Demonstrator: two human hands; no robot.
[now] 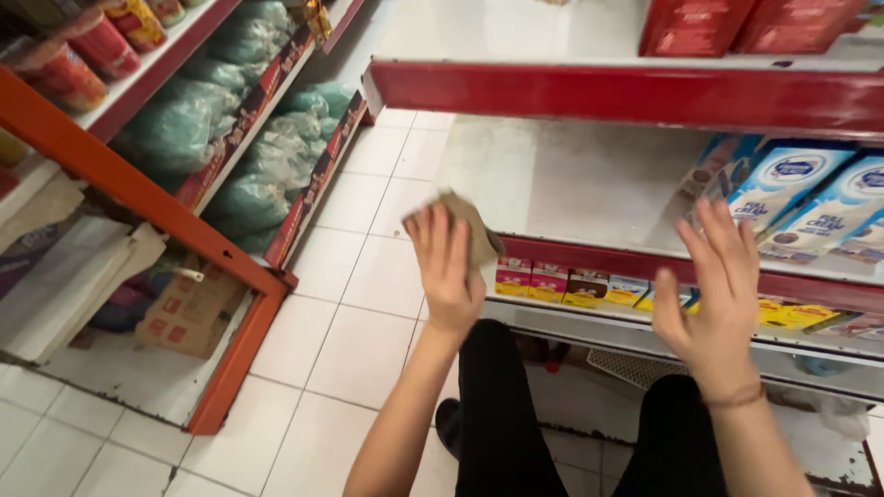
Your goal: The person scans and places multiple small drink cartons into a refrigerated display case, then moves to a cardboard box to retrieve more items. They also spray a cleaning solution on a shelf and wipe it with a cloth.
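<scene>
far left: orange-red shelving unit (138, 198) with red canisters (83, 51) on the upper tier and green bagged goods (230, 138) filling the tiers below. a flattened cardboard box (189, 313) lies at its foot on the white tiled floor (350, 340).

left hand (448, 267): raised, back toward the camera, fingers together and mostly straight. a small brown cloth or folded card (471, 228) sits behind the fingers, pinched between thumb and palm side as far as can be told; the grip itself is hidden.

right hand (716, 294): raised, fingers spread wide, holds nothing and touches nothing. a thin band sits on the wrist.

judgement: the step in hand looks like wiping down the shelf, with the brown piece lifted off the surface. the next stroke would call for bringing the left hand down flat onto the bare shelf board and keeping clear of the cartons.

surface: the white middle shelf (571, 184) with a red front edge is bare and dusty-looking on its left part. blue and white cartons (792, 193) stand at its right end. small coloured boxes (571, 285) line the tier below.

room: a narrow shop aisle; black trousers (502, 414) show the person crouched low.
</scene>
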